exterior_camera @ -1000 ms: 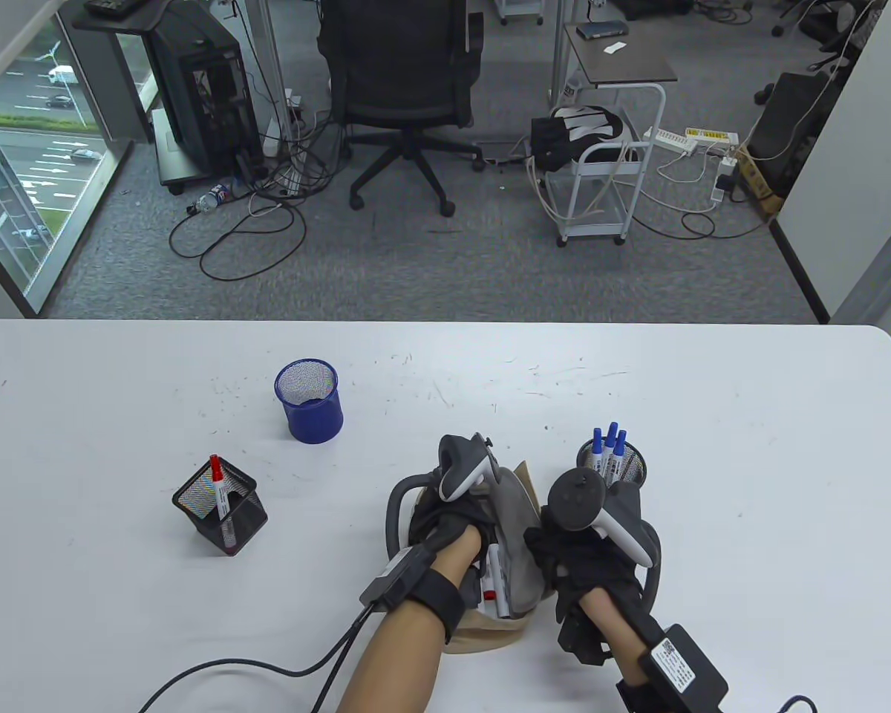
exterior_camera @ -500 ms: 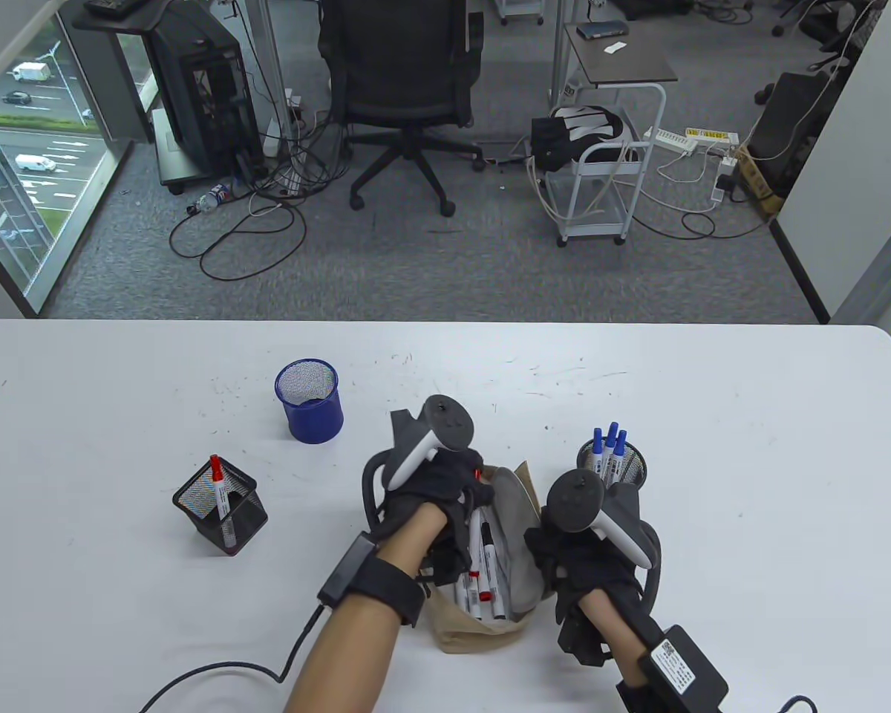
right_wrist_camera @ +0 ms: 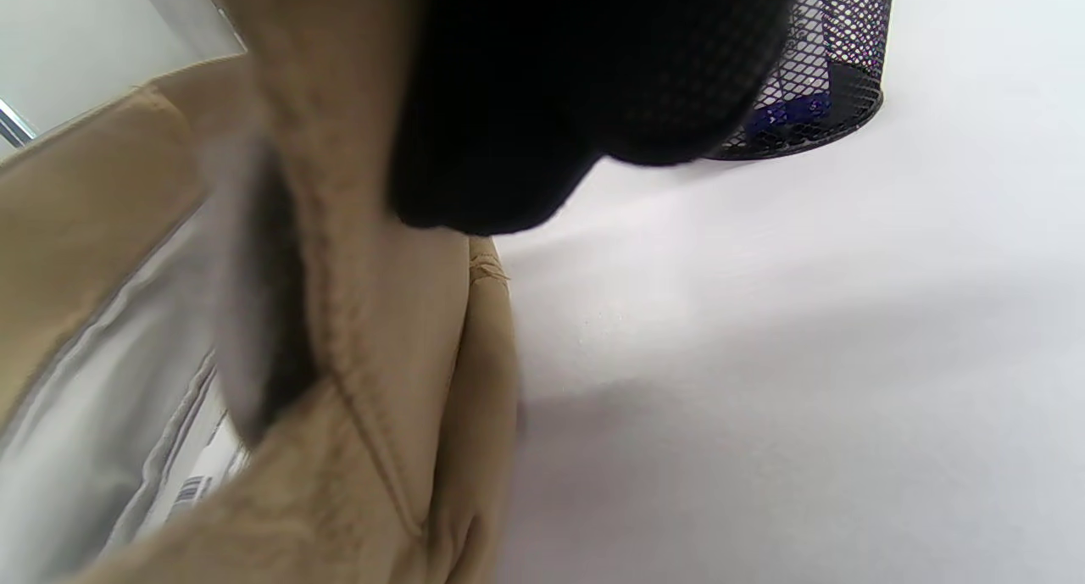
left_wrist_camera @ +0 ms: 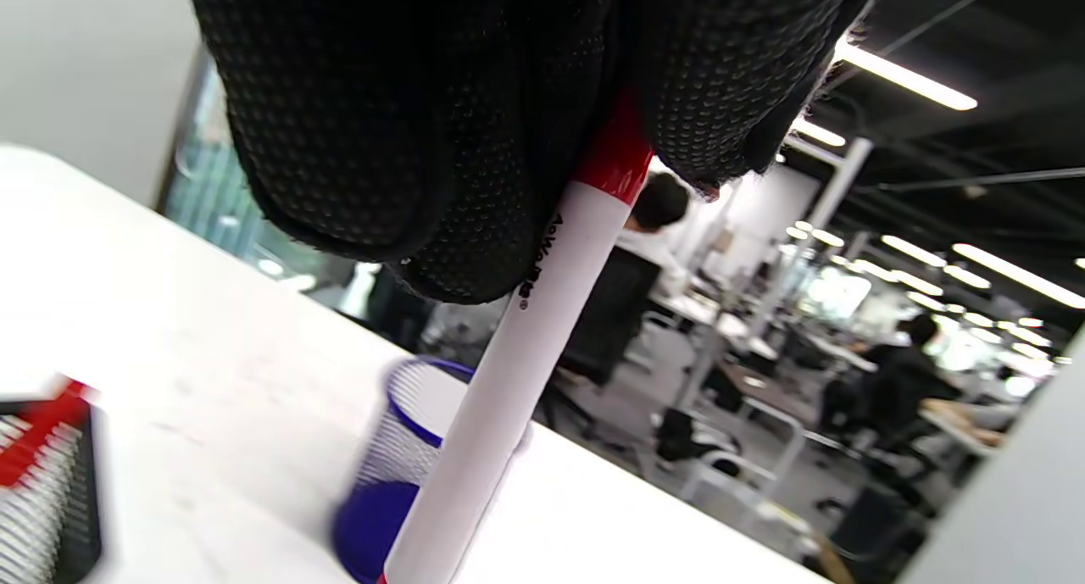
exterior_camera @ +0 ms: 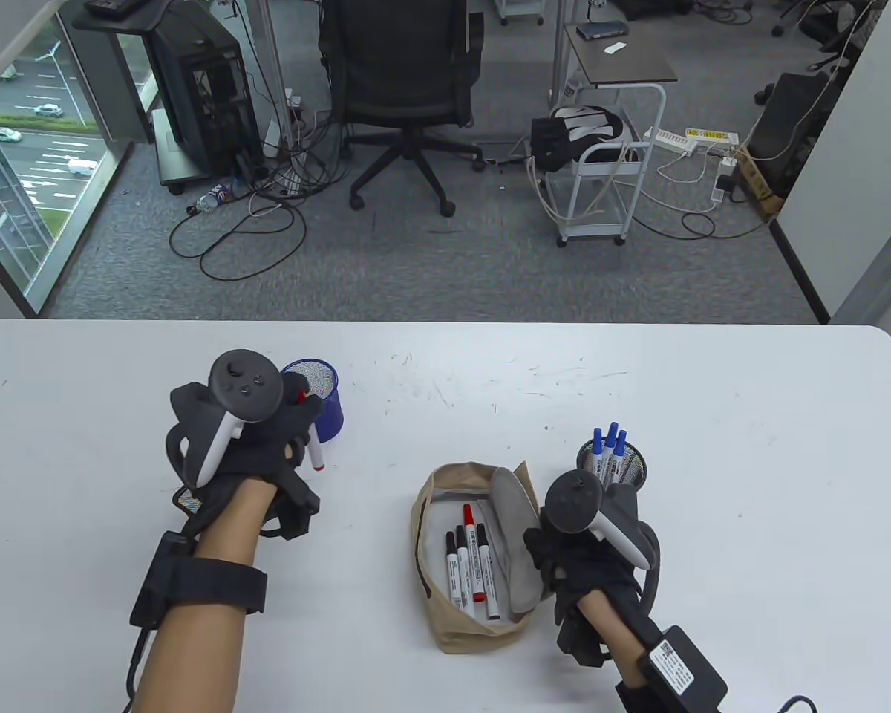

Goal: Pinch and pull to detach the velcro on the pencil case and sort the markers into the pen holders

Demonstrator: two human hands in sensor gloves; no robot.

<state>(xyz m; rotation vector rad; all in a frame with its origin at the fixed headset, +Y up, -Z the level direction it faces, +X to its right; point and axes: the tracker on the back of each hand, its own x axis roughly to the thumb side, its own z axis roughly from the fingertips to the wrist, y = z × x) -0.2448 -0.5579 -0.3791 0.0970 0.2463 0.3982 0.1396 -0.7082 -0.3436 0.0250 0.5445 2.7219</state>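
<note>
The beige pencil case (exterior_camera: 445, 631) lies open near the table's front, with several black and red markers (exterior_camera: 477, 561) inside. My right hand (exterior_camera: 557, 546) pinches the case's grey-lined flap (exterior_camera: 511, 520) and holds it back; the right wrist view shows a gloved finger (right_wrist_camera: 525, 118) on that flap (right_wrist_camera: 364, 313). My left hand (exterior_camera: 297, 438) is up at the left, gripping a red-capped marker (exterior_camera: 315, 451) beside the blue round holder (exterior_camera: 327, 405). In the left wrist view the fingers (left_wrist_camera: 407, 143) clamp the marker's red cap, and its white barrel (left_wrist_camera: 500, 397) hangs in front of the blue holder (left_wrist_camera: 390, 491).
A black round mesh holder (exterior_camera: 635, 468) with three blue markers (exterior_camera: 609, 449) stands just behind my right hand. The black square mesh holder (exterior_camera: 184, 501) is mostly hidden under my left wrist; its edge and a red marker (left_wrist_camera: 42, 423) show in the left wrist view.
My left hand has lifted a red marker out of the case and carried it left and back to the blue holder. The right hand has stayed on the flap.
</note>
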